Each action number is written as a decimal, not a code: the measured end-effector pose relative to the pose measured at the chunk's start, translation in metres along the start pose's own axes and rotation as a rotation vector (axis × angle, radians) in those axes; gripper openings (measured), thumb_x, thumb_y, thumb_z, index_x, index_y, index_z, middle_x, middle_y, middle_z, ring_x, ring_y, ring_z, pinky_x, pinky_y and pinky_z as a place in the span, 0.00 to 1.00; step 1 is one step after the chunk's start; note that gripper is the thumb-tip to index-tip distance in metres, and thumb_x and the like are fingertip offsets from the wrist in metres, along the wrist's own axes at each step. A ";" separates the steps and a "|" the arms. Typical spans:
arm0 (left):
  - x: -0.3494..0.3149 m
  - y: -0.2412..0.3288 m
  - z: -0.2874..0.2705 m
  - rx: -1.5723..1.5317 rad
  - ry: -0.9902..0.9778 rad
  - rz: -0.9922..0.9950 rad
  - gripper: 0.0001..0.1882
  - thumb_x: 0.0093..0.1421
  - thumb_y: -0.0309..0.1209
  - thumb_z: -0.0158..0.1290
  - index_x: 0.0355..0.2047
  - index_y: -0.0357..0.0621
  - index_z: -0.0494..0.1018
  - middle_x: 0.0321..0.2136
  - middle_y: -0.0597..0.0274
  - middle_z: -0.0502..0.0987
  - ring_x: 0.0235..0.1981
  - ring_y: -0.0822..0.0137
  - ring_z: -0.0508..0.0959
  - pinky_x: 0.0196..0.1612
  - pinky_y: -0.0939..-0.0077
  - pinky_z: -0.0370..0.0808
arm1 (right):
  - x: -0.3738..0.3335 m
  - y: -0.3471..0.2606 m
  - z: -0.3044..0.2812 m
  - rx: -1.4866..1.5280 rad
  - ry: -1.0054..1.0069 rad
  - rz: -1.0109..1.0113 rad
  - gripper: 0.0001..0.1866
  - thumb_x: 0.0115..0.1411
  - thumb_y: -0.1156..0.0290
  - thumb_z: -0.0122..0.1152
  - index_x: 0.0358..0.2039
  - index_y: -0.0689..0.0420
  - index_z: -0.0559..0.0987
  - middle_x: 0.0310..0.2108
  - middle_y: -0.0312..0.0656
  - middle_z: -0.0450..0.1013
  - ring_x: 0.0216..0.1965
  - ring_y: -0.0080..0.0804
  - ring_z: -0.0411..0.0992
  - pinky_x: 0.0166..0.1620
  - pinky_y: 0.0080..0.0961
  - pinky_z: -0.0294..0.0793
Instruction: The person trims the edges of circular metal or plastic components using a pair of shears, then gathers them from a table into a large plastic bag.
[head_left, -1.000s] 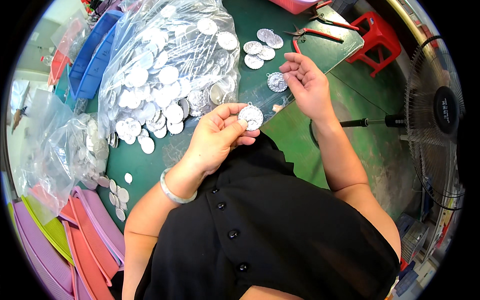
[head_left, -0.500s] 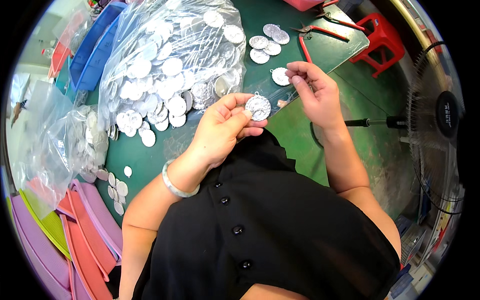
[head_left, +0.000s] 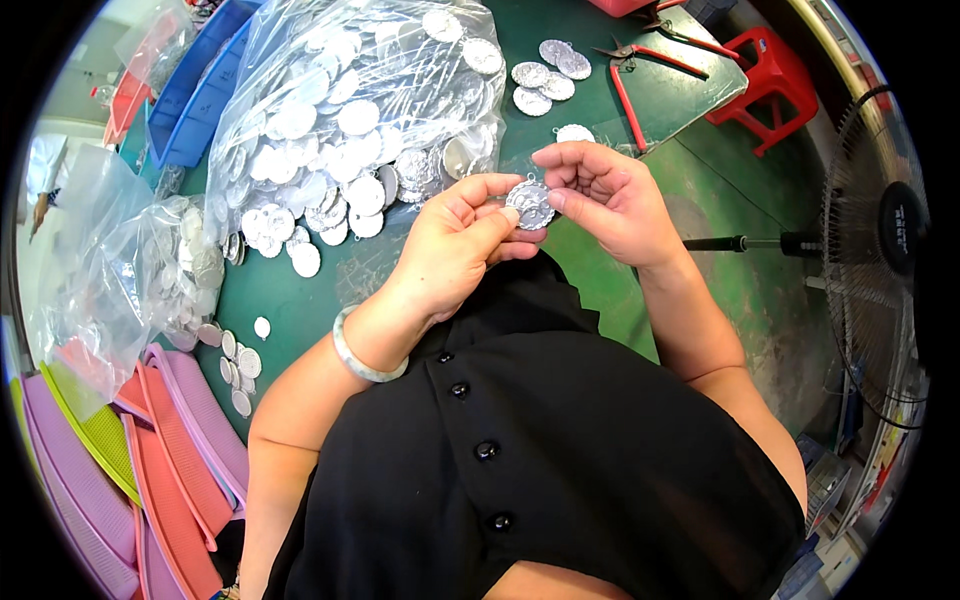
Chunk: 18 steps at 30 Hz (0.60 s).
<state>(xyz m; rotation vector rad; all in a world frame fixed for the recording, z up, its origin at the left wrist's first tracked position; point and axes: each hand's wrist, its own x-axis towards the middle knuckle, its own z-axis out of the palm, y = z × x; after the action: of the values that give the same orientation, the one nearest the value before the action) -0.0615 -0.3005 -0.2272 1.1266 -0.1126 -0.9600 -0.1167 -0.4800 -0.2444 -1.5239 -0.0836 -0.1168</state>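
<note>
A round silver medallion (head_left: 531, 206) with a raised design and a small loop on top is held over the table's front edge. My left hand (head_left: 445, 240) grips its left side between thumb and fingers. My right hand (head_left: 625, 205) meets its right edge, thumb against the rim and fingers curled. Just beyond the right hand another medallion (head_left: 574, 133) lies on the table, partly covered by the fingers. Farther back rests a small group of medallions (head_left: 532, 102). To the left, a large clear plastic bag (head_left: 330, 75) spills many medallions onto the green table (head_left: 290, 330).
Red-handled pliers (head_left: 628, 100) lie at the back right, with a red stool (head_left: 770, 90) beyond. A black fan (head_left: 890, 225) stands at right. Blue bins (head_left: 190, 120), a second clear bag (head_left: 100, 260), several loose discs (head_left: 240, 368) and coloured plastic baskets (head_left: 165, 480) fill the left.
My right hand has moved left and nearer, from beside the medallion on the table to the edge of the one in my left hand. The whole view has shifted slightly.
</note>
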 end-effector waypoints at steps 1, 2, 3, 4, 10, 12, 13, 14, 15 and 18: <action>0.000 0.000 0.000 -0.002 -0.001 0.002 0.16 0.59 0.23 0.43 0.48 0.33 0.61 0.30 0.58 0.73 0.34 0.66 0.77 0.37 0.78 0.75 | 0.000 0.000 0.000 0.011 0.001 -0.005 0.15 0.53 0.81 0.54 0.43 0.64 0.70 0.29 0.33 0.69 0.30 0.15 0.66 0.35 0.13 0.67; 0.000 -0.001 0.000 -0.003 -0.001 0.003 0.16 0.59 0.23 0.44 0.48 0.33 0.61 0.30 0.58 0.73 0.34 0.66 0.77 0.37 0.78 0.75 | 0.000 0.000 0.001 0.021 0.002 -0.011 0.15 0.52 0.81 0.53 0.43 0.64 0.70 0.28 0.33 0.69 0.30 0.15 0.66 0.35 0.13 0.67; 0.000 -0.001 0.000 -0.003 -0.005 0.004 0.15 0.59 0.23 0.44 0.47 0.34 0.62 0.30 0.58 0.73 0.33 0.68 0.77 0.36 0.79 0.75 | -0.001 0.000 0.001 0.029 0.003 -0.006 0.15 0.52 0.81 0.54 0.43 0.64 0.70 0.28 0.33 0.69 0.30 0.15 0.66 0.35 0.13 0.67; 0.000 -0.001 0.001 -0.003 -0.008 0.004 0.15 0.59 0.23 0.44 0.47 0.34 0.62 0.30 0.59 0.73 0.33 0.69 0.76 0.36 0.80 0.74 | -0.001 -0.001 0.002 0.037 0.003 -0.002 0.15 0.52 0.81 0.54 0.43 0.64 0.70 0.28 0.33 0.69 0.30 0.15 0.66 0.35 0.13 0.67; 0.001 -0.002 -0.002 0.090 0.021 -0.003 0.09 0.58 0.25 0.48 0.40 0.39 0.68 0.31 0.64 0.74 0.27 0.74 0.75 0.30 0.85 0.71 | 0.003 -0.006 -0.011 -0.275 0.102 -0.163 0.13 0.50 0.81 0.56 0.39 0.62 0.73 0.28 0.34 0.69 0.29 0.17 0.66 0.34 0.14 0.67; -0.001 -0.001 -0.003 0.103 0.050 0.001 0.08 0.57 0.26 0.49 0.38 0.40 0.68 0.30 0.65 0.74 0.26 0.75 0.74 0.29 0.87 0.69 | 0.018 -0.004 -0.040 -0.633 0.287 -0.297 0.13 0.46 0.79 0.60 0.36 0.60 0.75 0.29 0.39 0.70 0.31 0.26 0.69 0.36 0.19 0.69; -0.002 0.000 -0.004 0.102 0.056 0.007 0.08 0.57 0.27 0.49 0.37 0.40 0.68 0.30 0.65 0.74 0.26 0.75 0.74 0.29 0.87 0.69 | 0.028 -0.009 -0.055 -0.929 0.399 -0.408 0.16 0.45 0.76 0.62 0.37 0.61 0.74 0.32 0.43 0.71 0.35 0.36 0.70 0.40 0.26 0.70; -0.002 0.001 -0.004 0.105 0.063 0.014 0.07 0.57 0.27 0.49 0.37 0.41 0.68 0.30 0.65 0.74 0.25 0.75 0.74 0.28 0.87 0.69 | 0.036 -0.005 -0.076 -1.116 0.441 -0.459 0.21 0.43 0.70 0.65 0.40 0.59 0.73 0.39 0.47 0.69 0.43 0.44 0.67 0.46 0.34 0.66; -0.001 0.001 -0.006 0.094 0.033 0.023 0.06 0.58 0.27 0.47 0.37 0.41 0.68 0.29 0.64 0.74 0.25 0.75 0.74 0.28 0.86 0.69 | 0.042 0.001 -0.093 -1.256 0.463 -0.402 0.26 0.43 0.65 0.65 0.44 0.58 0.70 0.44 0.49 0.66 0.48 0.46 0.63 0.50 0.37 0.62; -0.002 0.005 -0.005 0.024 -0.036 0.037 0.06 0.60 0.27 0.44 0.38 0.42 0.67 0.28 0.62 0.73 0.25 0.75 0.73 0.27 0.86 0.69 | 0.055 0.013 -0.122 -1.577 0.404 -0.047 0.42 0.43 0.47 0.62 0.55 0.52 0.61 0.56 0.52 0.55 0.58 0.53 0.50 0.58 0.46 0.47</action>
<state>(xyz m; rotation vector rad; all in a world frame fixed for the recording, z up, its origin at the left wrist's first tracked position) -0.0570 -0.2952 -0.2243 1.1262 -0.1739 -0.9484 -0.0628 -0.6027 -0.2556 -3.0213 0.3950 -0.6302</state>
